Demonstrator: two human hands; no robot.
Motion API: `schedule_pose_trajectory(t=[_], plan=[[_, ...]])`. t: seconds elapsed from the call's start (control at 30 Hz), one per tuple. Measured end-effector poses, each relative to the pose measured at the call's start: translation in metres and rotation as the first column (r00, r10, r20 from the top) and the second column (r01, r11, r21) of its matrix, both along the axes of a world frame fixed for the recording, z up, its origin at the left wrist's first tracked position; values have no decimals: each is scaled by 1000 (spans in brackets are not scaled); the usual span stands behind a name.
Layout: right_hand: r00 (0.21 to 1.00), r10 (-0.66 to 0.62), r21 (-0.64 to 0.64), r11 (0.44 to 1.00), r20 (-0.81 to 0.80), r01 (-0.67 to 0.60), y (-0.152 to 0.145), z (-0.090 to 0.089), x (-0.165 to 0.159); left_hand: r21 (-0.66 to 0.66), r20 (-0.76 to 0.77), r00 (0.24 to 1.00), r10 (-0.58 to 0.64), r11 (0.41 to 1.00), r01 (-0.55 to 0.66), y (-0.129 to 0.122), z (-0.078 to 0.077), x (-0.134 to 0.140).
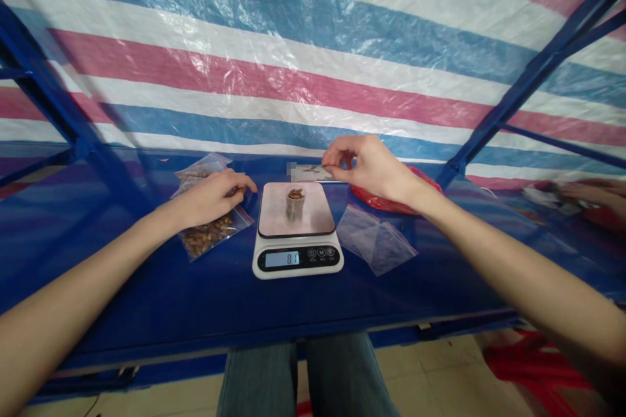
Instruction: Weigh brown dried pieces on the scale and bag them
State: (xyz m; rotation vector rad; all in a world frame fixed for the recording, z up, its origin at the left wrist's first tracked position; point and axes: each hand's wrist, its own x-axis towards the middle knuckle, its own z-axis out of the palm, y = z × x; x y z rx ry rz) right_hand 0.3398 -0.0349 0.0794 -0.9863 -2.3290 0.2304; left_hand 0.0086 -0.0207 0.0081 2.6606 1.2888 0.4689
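On the blue tabletop stands a white kitchen scale (298,259), its display reading about 8.1. A small metal cup (294,208) filled with brown pieces (296,194) sits on the scale's plate. My left hand (215,197) lies over clear zip bags of brown pieces (208,236), left of the scale, fingers loosely apart and partly curled. Behind the scale, my right hand (359,159) has thumb and forefinger pinched on what looks like a small brown piece (327,166). Beneath those fingertips is a flat pale rectangular object (306,174) with a few dark bits on it.
Two clear zip bags (376,238) lie flat to the scale's right. A red plastic bag (379,199) is partly behind my right wrist. Striped sheeting (293,32) hangs at the back between blue frame bars (528,78). Another person's hand (594,192) shows at far right.
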Motion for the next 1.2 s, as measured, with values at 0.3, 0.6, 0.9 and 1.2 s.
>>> schedule_pose_trajectory(t=[0.3,0.6,0.9,1.2], plan=[[951,269,-60,963,150,-262,-11,6,-42,20,7,1000,-19,1000,19,1,0,-1],[994,-105,11,994,34,105,-5,16,59,7,-14,1000,4,1000,-4,2,-2,-3],[910,-276,-184,921,309,342,22,-33,171,-35,10,1000,29,999,-29,-5,4,4],[938,-199,-29,976,284,216,-9,-60,147,-35,11,999,31,999,-31,-3,2,3]])
